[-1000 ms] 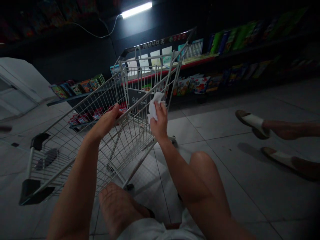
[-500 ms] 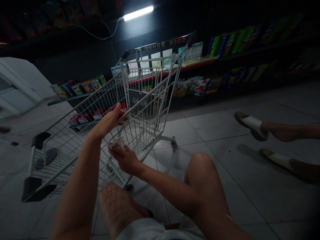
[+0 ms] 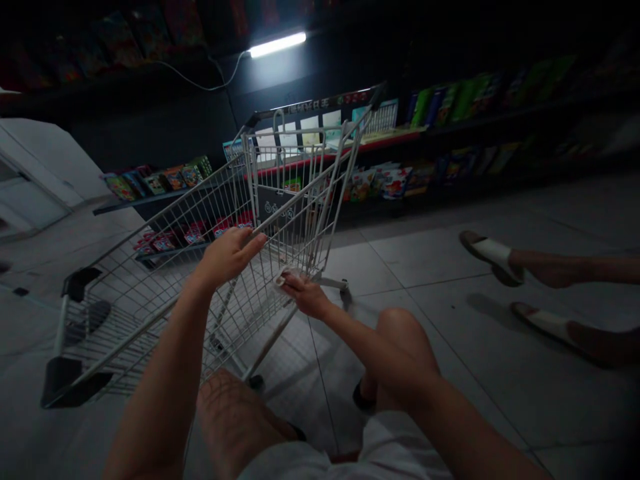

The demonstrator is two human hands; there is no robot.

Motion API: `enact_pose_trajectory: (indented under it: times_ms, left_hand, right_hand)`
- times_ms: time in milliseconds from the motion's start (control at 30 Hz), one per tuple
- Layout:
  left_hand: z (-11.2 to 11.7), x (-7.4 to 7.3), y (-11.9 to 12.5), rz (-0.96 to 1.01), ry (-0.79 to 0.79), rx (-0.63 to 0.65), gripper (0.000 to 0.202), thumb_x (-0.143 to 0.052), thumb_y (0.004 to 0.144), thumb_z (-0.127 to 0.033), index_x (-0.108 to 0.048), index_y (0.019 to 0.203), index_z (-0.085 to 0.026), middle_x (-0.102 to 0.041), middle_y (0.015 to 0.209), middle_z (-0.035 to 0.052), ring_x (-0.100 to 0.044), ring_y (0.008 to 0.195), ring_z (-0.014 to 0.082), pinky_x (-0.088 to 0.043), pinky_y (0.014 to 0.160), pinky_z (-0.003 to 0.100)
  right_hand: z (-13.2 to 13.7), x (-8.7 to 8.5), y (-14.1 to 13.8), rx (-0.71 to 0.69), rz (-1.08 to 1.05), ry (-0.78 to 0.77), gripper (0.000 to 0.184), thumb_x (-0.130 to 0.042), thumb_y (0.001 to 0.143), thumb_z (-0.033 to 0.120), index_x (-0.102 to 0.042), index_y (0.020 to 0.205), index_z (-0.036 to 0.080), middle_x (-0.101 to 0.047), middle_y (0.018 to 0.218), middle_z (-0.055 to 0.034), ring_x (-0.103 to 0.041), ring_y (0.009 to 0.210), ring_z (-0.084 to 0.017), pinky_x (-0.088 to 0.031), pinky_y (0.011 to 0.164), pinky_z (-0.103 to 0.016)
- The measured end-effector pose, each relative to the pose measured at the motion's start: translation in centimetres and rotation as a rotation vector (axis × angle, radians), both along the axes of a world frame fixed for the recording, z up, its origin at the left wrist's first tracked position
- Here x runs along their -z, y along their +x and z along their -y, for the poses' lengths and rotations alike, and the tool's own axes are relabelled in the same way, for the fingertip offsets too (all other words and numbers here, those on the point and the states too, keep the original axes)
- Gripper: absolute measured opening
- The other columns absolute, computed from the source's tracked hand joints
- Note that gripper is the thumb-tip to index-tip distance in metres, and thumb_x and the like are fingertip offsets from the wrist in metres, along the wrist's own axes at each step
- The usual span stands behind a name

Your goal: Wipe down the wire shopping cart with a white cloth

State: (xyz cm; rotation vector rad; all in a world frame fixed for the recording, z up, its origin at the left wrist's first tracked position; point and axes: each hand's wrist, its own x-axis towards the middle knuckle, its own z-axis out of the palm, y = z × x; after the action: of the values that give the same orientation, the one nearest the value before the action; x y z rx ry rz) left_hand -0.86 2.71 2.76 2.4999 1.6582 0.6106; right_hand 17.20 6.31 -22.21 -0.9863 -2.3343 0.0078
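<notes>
A metal shopping cart point(image 3: 165, 308) with a wire-mesh basket stands at a slant before me. My left hand point(image 3: 229, 257) grips its near top rail, with the thumb on my side and the other fingers partly hidden over the rail. Lower down, my right hand point(image 3: 311, 300) is closed on a crumpled white cloth point(image 3: 294, 273), held against the cart's near side mesh towards the handle end. Whether it is fabric or tissue is hard to tell in the dim light.
Behind the cart run dark shelves with books point(image 3: 310, 130) and packaged goods point(image 3: 193, 233). A lit tube lamp point(image 3: 278, 45) hangs above. To the right are another person's feet in white-strapped slippers point(image 3: 493, 250). My bent knees point(image 3: 405, 330) are close below the cart.
My right hand has moved right along the cart's side with the cloth, towards the handle end. My left hand has shifted slightly on the rail, its thumb now pointing right.
</notes>
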Motion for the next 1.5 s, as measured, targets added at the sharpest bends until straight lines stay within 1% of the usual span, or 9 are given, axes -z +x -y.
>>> enact_pose_trajectory:
  times_ms: [133, 300, 400, 567, 800, 933, 1100, 1367, 1500]
  left_hand:
    - [0.5, 0.2, 0.1, -0.077, 0.005, -0.054, 0.052, -0.037, 0.091, -0.064, -0.063, 0.098, -0.020, -0.067, 0.098, 0.0081, -0.059, 0.089, 0.0213, -0.045, 0.078, 0.035]
    - [0.7, 0.5, 0.1, -0.093, 0.039, -0.060, 0.049, -0.045, 0.089, -0.063, -0.064, 0.102, -0.021, -0.069, 0.095, 0.0077, -0.061, 0.085, 0.0208, -0.043, 0.073, 0.033]
    - [0.9, 0.4, -0.3, -0.065, 0.043, -0.009, 0.048, -0.048, 0.088, -0.062, -0.065, 0.097, -0.019, -0.068, 0.087, 0.0061, -0.059, 0.077, 0.0184, -0.042, 0.069, 0.031]
    - [1.7, 0.0, -1.5, -0.038, 0.028, -0.007, 0.047, -0.049, 0.085, -0.062, -0.068, 0.088, -0.018, -0.066, 0.075, 0.0030, -0.056, 0.065, 0.0149, -0.039, 0.062, 0.029]
    - [3.4, 0.0, -4.2, -0.010, 0.031, -0.042, 0.053, -0.051, 0.083, -0.066, -0.071, 0.098, -0.019, -0.071, 0.088, 0.0072, -0.063, 0.078, 0.0198, -0.047, 0.072, 0.033]
    - [3.5, -0.7, -4.0, -0.090, 0.112, -0.122, 0.058, -0.046, 0.084, -0.070, -0.071, 0.096, -0.019, -0.071, 0.098, 0.0116, -0.063, 0.092, 0.0256, -0.048, 0.082, 0.038]
    - [1.2, -2.2, 0.6, -0.175, 0.160, -0.148, 0.061, -0.041, 0.088, -0.069, -0.067, 0.108, -0.019, -0.069, 0.103, 0.0128, -0.061, 0.096, 0.0266, -0.046, 0.082, 0.038]
    - [-3.6, -2.4, 4.4, -0.187, 0.077, -0.091, 0.053, -0.034, 0.094, -0.056, -0.059, 0.063, -0.022, -0.058, 0.062, 0.0060, -0.051, 0.060, 0.0182, -0.033, 0.059, 0.033]
    - [-4.2, -2.0, 3.8, -0.147, 0.010, 0.001, 0.047, -0.036, 0.093, -0.051, -0.052, 0.058, -0.023, -0.055, 0.057, 0.0036, -0.047, 0.054, 0.0149, -0.032, 0.058, 0.032]
  right_hand:
    - [-0.5, -3.0, 2.0, 0.108, -0.124, 0.031, 0.056, -0.047, 0.083, 0.004, -0.055, 0.138, 0.017, -0.048, 0.149, -0.0081, -0.046, 0.137, -0.023, -0.043, 0.115, -0.041]
    - [-2.5, -13.7, 1.1, 0.290, -0.465, 0.210, 0.067, -0.043, 0.082, 0.003, -0.043, 0.146, 0.023, -0.034, 0.156, -0.0033, -0.033, 0.146, -0.025, -0.037, 0.120, -0.050]
    - [-2.9, -17.5, -0.4, 0.237, -0.400, 0.177, 0.068, -0.047, 0.079, 0.002, -0.045, 0.144, 0.022, -0.040, 0.152, -0.0051, -0.041, 0.138, -0.028, -0.044, 0.114, -0.053]
    - [-3.7, -17.8, 0.0, 0.165, -0.285, 0.206, 0.065, -0.049, 0.078, 0.001, -0.051, 0.139, 0.026, -0.047, 0.146, -0.0004, -0.050, 0.128, -0.027, -0.049, 0.109, -0.051]
    - [-9.0, -18.8, 5.0, 0.390, -0.506, 0.214, 0.066, -0.043, 0.075, -0.002, -0.052, 0.137, 0.020, -0.045, 0.144, -0.0065, -0.042, 0.136, -0.027, -0.045, 0.112, -0.054]
    - [-5.1, -15.6, 2.6, 0.288, -0.479, 0.202, 0.067, -0.047, 0.076, 0.001, -0.049, 0.141, 0.018, -0.042, 0.148, -0.0079, -0.042, 0.138, -0.025, -0.043, 0.116, -0.047]
    - [-0.4, -12.4, 1.6, 0.081, -0.387, 0.202, 0.063, -0.048, 0.076, 0.004, -0.053, 0.137, 0.018, -0.047, 0.145, -0.0075, -0.048, 0.133, -0.023, -0.044, 0.115, -0.038]
    - [-8.5, -23.1, 8.2, 0.380, -0.550, 0.387, 0.069, -0.040, 0.080, 0.003, -0.040, 0.146, 0.023, -0.031, 0.151, -0.0046, -0.029, 0.146, -0.029, -0.033, 0.119, -0.055]
    - [-9.6, -22.8, 6.8, 0.376, -0.456, 0.342, 0.072, -0.041, 0.080, 0.002, -0.039, 0.148, 0.025, -0.030, 0.155, -0.0042, -0.028, 0.147, -0.028, -0.038, 0.117, -0.053]
